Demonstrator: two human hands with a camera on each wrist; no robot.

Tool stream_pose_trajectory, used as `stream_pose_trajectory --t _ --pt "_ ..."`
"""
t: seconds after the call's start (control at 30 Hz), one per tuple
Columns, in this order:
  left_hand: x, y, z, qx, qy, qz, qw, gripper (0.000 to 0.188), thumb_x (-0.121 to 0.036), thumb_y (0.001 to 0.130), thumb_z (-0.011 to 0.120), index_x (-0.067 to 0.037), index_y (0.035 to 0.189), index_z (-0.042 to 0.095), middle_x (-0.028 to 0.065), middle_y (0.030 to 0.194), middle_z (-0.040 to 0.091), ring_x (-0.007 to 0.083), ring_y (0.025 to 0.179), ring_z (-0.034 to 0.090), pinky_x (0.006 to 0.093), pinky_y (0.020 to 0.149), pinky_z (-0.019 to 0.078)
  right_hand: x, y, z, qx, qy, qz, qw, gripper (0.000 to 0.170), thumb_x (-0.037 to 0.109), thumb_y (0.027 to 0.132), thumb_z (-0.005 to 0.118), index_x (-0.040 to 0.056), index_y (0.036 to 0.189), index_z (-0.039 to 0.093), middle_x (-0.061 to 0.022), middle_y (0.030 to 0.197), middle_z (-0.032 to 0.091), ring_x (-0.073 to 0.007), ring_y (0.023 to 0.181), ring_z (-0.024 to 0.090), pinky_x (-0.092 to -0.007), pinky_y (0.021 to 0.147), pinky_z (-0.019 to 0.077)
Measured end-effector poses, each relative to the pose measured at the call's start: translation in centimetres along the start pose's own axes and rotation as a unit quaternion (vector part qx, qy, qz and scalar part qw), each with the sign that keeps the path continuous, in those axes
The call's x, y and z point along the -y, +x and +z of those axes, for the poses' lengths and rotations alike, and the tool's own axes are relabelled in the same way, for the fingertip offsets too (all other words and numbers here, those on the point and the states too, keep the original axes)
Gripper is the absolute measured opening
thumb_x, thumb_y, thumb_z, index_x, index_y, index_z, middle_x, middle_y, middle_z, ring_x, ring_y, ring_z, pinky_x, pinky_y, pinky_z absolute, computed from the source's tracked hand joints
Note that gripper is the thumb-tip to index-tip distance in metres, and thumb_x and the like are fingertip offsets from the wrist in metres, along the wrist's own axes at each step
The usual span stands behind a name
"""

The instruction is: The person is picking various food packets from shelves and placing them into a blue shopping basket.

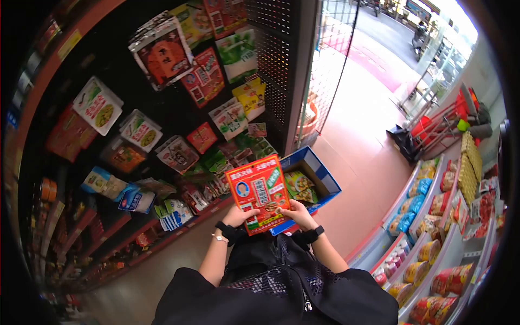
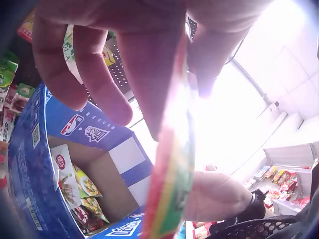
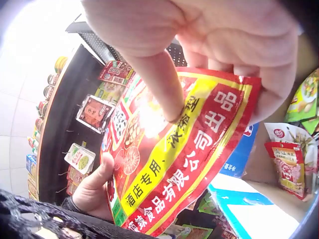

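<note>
A red seasoning packet (image 1: 261, 189) with yellow and green print is held upright before the body, its printed face toward the head camera. My left hand (image 1: 238, 216) pinches its lower left edge, thumb on the front. At the lower right edge my right hand (image 1: 299, 215) grips it too; the right wrist view shows that thumb (image 3: 167, 94) across the front and the fingers behind. Beyond the packet is an open blue cardboard box (image 2: 30, 164), holding several food packets (image 2: 87, 184), among them a small red one (image 3: 288, 167).
On the left stands a dark shelf (image 1: 70, 59) with hanging packets, such as a white pouch (image 1: 98, 105). Shelves on the right carry noodle packs (image 1: 447, 279) and blue packs (image 1: 410, 203). A red cart (image 1: 428, 127) stands near the bright doorway on the tiled floor (image 1: 346, 168).
</note>
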State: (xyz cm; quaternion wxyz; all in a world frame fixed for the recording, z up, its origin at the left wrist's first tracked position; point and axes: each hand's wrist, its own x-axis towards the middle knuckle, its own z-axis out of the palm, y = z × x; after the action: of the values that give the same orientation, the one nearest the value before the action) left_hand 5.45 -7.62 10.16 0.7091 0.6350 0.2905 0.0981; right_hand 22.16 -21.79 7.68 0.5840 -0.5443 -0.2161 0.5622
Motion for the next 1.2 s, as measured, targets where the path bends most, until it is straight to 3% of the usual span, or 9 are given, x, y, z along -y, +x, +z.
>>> stream_pose_trajectory --t 0.07,0.23,0.43,0.6,0.77,0.87,0.97,1.07,1.2 --pt "-0.5 0.4 0.1 0.015 0.001 -0.002 1.0 0.033 -0.009 0.069 0.062 -0.002 0.099 0.049 0.0041 0.095 0.055 0.0129 0.087 0.05 0.0275 0.075 0.0411 -0.1 0.2 0.1 -0.025 0.023 -0.017 0.999 0.021 0.005 0.073 0.054 -0.0009 0.092 0.047 -0.006 0.084 0.055 -0.0124 0.073 0.054 -0.0251 0.063 0.0457" --pt "-0.5 1.7 -0.4 0.022 0.02 0.037 0.999 0.034 -0.012 0.069 0.063 -0.003 0.099 0.05 0.0049 0.094 0.056 0.0125 0.084 0.052 0.0278 0.073 0.0423 0.8 0.1 0.4 -0.036 0.027 -0.01 0.999 0.022 0.006 0.074 0.054 0.0013 0.093 0.045 -0.0053 0.084 0.056 -0.0113 0.068 0.055 -0.0232 0.057 0.0461" --pt "-1.3 2.3 -0.7 0.01 0.003 0.054 0.998 0.033 -0.013 0.069 0.062 -0.003 0.099 0.05 0.0047 0.095 0.055 0.0119 0.087 0.051 0.0277 0.074 0.0408 2.1 0.7 1.0 -0.044 0.028 -0.042 0.998 0.026 0.011 0.074 0.055 0.0019 0.096 0.045 -0.0041 0.085 0.055 -0.01 0.07 0.053 -0.0221 0.061 0.0431" --pt "-3.1 4.1 -3.5 0.024 0.019 0.09 0.995 0.033 -0.013 0.07 0.062 -0.003 0.099 0.049 0.0044 0.095 0.056 0.0121 0.086 0.051 0.0281 0.074 0.0409 1.6 2.9 1.2 -0.071 0.095 -0.052 0.992 0.009 0.01 0.078 0.049 0.0047 0.084 0.044 -0.0027 0.084 0.052 -0.0095 0.076 0.052 -0.0249 0.068 0.0444" --pt "-5.3 8.2 -7.1 0.056 0.037 0.118 0.991 0.03 -0.013 0.07 0.061 -0.002 0.096 0.051 0.0053 0.09 0.057 0.0131 0.083 0.053 0.0281 0.072 0.0414 3.2 5.7 2.5 -0.09 0.122 -0.061 0.987 0.012 0.011 0.079 0.049 0.0064 0.088 0.044 -0.0016 0.088 0.051 -0.0093 0.078 0.05 -0.0243 0.068 0.0441" --pt "-6.7 9.9 -8.8 0.024 0.002 0.15 0.988 0.028 -0.013 0.07 0.061 -0.002 0.094 0.051 0.0057 0.089 0.057 0.0136 0.081 0.053 0.0279 0.071 0.0416 5.3 7.8 5.1 -0.14 0.12 -0.072 0.98 0.025 0.012 0.079 0.048 0.0075 0.101 0.04 -0.0012 0.094 0.05 -0.0092 0.087 0.047 -0.0249 0.068 0.0439" --pt "-7.7 11.6 -11.2 0.015 0.011 0.155 0.988 0.031 -0.01 0.07 0.06 -0.002 0.098 0.049 0.0044 0.093 0.056 0.0124 0.085 0.051 0.0275 0.074 0.0405 5.8 10.7 7.1 -0.152 0.112 -0.108 0.976 0.053 0.006 0.076 0.05 0.01 0.119 0.019 -0.0109 0.11 0.039 -0.0156 0.088 0.049 -0.027 0.067 0.0473" --pt "-9.1 13.1 -13.5 -0.006 0.007 0.183 0.983 0.026 -0.01 0.071 0.059 -0.001 0.094 0.051 0.0055 0.089 0.057 0.0136 0.081 0.054 0.0274 0.07 0.0414 6.8 13.0 9.9 -0.149 0.167 -0.112 0.968 0.067 0.004 0.074 0.05 0.017 0.123 0.006 -0.0158 0.115 0.031 -0.0187 0.089 0.05 -0.0281 0.068 0.0474" --pt "-11.0 14.5 -16.3 -0.045 0.06 0.227 0.971 0.021 -0.012 0.071 0.059 -0.001 0.088 0.055 0.007 0.083 0.059 0.0152 0.076 0.056 0.0279 0.066 0.0422 8.1 15.9 13.1 -0.103 0.126 -0.15 0.975 0.071 0.002 0.076 0.047 0.0249 0.125 0.001 -0.0136 0.114 0.031 -0.0187 0.089 0.049 -0.0303 0.07 0.0468"
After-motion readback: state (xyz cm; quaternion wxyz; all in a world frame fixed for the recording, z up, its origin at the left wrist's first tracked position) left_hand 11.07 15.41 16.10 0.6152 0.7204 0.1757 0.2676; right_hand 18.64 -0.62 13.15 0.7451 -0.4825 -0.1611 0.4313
